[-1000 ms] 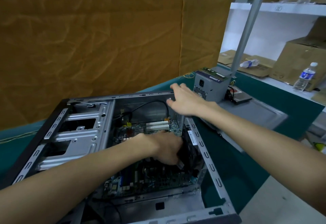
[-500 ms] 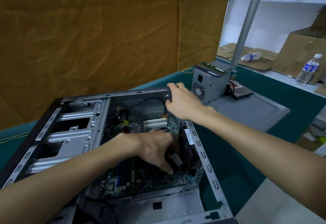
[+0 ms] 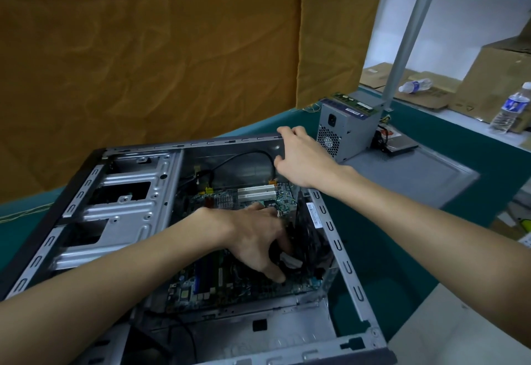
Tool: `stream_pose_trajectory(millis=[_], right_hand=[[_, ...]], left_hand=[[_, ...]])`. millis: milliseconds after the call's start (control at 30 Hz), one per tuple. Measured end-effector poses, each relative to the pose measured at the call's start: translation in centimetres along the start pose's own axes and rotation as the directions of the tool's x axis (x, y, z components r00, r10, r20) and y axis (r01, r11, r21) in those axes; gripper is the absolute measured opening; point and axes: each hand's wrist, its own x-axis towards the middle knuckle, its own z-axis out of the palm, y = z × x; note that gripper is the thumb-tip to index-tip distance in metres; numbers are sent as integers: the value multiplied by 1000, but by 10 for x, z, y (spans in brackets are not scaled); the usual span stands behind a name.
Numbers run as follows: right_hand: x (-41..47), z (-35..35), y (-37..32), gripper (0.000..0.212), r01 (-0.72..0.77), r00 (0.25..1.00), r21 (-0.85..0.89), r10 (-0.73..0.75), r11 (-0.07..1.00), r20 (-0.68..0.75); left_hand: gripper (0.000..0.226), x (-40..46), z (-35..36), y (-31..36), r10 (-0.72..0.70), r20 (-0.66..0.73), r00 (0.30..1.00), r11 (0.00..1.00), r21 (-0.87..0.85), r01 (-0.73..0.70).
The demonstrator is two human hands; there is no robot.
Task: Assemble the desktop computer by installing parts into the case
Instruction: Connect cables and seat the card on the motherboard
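Step judged: connector seating. Small white connector [image 3: 290, 260] pinched by left hand [image 3: 258, 238], low over motherboard [image 3: 230, 278]. Case [image 3: 342, 249] far rim gripped by right hand [image 3: 301, 158]. Next: alignment needed, then firm straight press.

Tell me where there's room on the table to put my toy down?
The flat grey side panel lying right of the open grey metal computer case is bare in front of the boxy grey power supply. Green table near the case's right wall is free too. Inside the case it's crowded: the left hand works over the motherboard.
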Motion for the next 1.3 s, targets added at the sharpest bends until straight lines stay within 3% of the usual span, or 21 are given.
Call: stream_pose_trajectory(millis=[133, 267, 433, 567, 667, 767, 900, 1000, 1167, 1300], right_hand=[[-1, 0, -1, 57, -4, 1000, -2, 4, 1000, -4], [-1, 1, -1, 58, -6, 1000, 2, 6, 1000, -8], [0, 1, 0, 60, -6, 1000, 14, 6, 1000, -14], [0, 1, 0, 59, -10, 1000, 14, 10, 1000, -16], [0, 0, -1, 58, -12, 1000, 5, 12, 1000, -16], [0, -2, -3, 59, -7, 1000, -6, 6, 1000, -13], [0, -2, -2, 56, 0, 1000, -10, 0, 1000, -22], [0, 1, -1, 55, 1, 1000, 5, -1, 1000, -30], [0, 3, 1, 57, 0, 999, 27, 1, 1000, -41], [0, 3, 1, 59, -1, 999, 42, 3, 999, -48]], left_hand=[[23, 1, -3, -5, 37, -227, 973, 991, -119, -65], [26, 3, 4, -1, -25, -358, 933, 988, -151, -32], [26, -6, -1, -4, -23, -265, 964, 976, -215, -35], [19, -2, -1, 1, -41, -322, 946, 981, -193, -23], [35, 4, -1, 7, -57, -352, 934, 998, -46, 44], [43, 2, -1, 7, -29, -338, 941, 997, -72, 5], [22, -8, -5, 7, -18, -226, 974, 989, -149, -17], [11, -10, -4, 8, -70, -249, 966, 990, -135, 37], [46, -5, -7, 20, -158, -402, 902, 975, 82, 208], [46, -6, -9, 26, -183, -376, 908, 970, 83, 230]])
